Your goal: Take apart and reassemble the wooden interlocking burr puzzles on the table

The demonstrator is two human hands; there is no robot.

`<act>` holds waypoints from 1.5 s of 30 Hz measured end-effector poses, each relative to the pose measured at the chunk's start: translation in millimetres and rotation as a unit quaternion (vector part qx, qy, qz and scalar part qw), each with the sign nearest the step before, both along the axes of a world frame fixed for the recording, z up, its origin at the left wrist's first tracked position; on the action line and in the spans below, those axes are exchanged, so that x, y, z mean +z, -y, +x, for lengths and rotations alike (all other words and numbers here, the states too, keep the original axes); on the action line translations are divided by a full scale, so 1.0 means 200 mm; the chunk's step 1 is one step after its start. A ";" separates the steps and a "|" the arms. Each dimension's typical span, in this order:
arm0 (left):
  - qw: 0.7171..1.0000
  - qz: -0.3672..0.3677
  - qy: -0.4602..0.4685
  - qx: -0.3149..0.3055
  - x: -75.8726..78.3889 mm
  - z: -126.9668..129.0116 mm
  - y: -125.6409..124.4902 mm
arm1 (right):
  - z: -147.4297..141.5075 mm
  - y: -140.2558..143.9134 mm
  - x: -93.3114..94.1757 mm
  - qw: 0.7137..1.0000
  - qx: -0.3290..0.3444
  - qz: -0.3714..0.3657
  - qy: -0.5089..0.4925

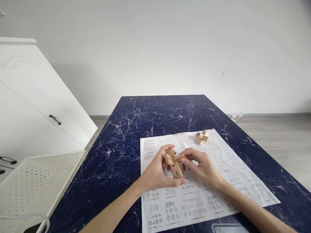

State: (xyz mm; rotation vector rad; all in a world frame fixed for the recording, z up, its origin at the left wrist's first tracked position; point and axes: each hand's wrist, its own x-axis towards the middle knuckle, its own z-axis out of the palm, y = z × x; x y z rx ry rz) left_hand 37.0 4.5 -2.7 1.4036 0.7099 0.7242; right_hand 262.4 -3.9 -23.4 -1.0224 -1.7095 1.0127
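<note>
Between my hands is a wooden interlocking puzzle (175, 169) of crossed pieces, one marked with a 2. My left hand (156, 171) grips it from the left, thumb at the lower end and fingers at the upper end. A thin round wooden rod (178, 157) sticks out of its right side. The thumb and fingers of my right hand (200, 163) pinch that rod's outer end. Below lies a white instruction sheet (218, 194) printed with small diagrams. A second wooden puzzle (202, 137), star-like and assembled, rests near the sheet's far edge.
The dark blue marbled table (131, 119) runs ahead to a white wall. A clear-edged object (228, 227) lies at the near edge. White cabinets (36, 97) and a perforated white surface (36, 178) stand at left. Something clear (236, 116) shows beyond the table's right edge.
</note>
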 end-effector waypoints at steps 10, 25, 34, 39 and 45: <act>0.998 0.020 -0.003 0.056 0.02 0.02 0.00 | 0.01 -0.01 0.02 0.999 0.030 -0.008 -0.041; 0.993 0.098 -0.021 0.055 -0.02 0.01 -0.01 | 0.00 0.02 0.01 1.000 0.002 0.002 -0.003; 0.993 0.103 -0.056 0.029 0.01 0.01 0.00 | 0.02 0.00 0.00 1.000 -0.014 0.012 0.007; 0.992 0.107 -0.059 0.031 -0.01 0.02 0.00 | 0.03 0.00 0.00 1.000 -0.005 0.004 0.004; 0.990 0.111 -0.059 0.057 -0.03 0.02 0.00 | 0.04 -0.01 0.01 1.000 0.018 -0.002 -0.010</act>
